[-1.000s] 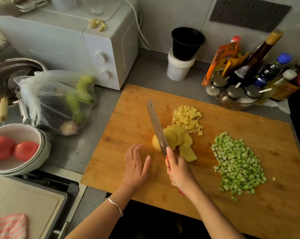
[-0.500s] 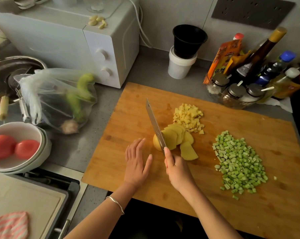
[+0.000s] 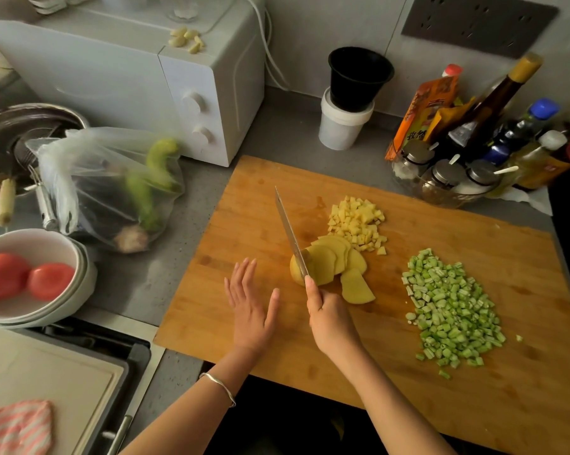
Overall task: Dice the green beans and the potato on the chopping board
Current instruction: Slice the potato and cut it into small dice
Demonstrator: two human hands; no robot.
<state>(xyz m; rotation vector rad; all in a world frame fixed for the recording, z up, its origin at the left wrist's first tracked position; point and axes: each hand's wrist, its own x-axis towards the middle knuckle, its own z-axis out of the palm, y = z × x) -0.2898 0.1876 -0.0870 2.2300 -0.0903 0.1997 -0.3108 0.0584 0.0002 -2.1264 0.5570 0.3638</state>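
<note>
On the wooden chopping board (image 3: 250, 205) lies a partly sliced potato (image 3: 329, 264), its slices fanned to the right. Behind it sits a pile of diced potato (image 3: 359, 221); a heap of diced green beans (image 3: 451, 307) is at the right. My right hand (image 3: 329, 320) grips the knife (image 3: 290, 231) by its handle, index finger along the blade's spine, blade resting in the potato's left end. My left hand (image 3: 250, 307) lies flat on the board with straight fingers, left of the potato and not touching it.
A white microwave (image 3: 145, 77) stands at the back left, a plastic bag of vegetables (image 3: 113, 188) in front of it. A bowl with two tomatoes (image 3: 27, 277) is at the left. Cups (image 3: 349, 100) and bottles and jars (image 3: 480, 146) line the back edge.
The knife and my right hand have shifted slightly, the blade staying at the potato's left end. My left hand stays flat on the board beside it.
</note>
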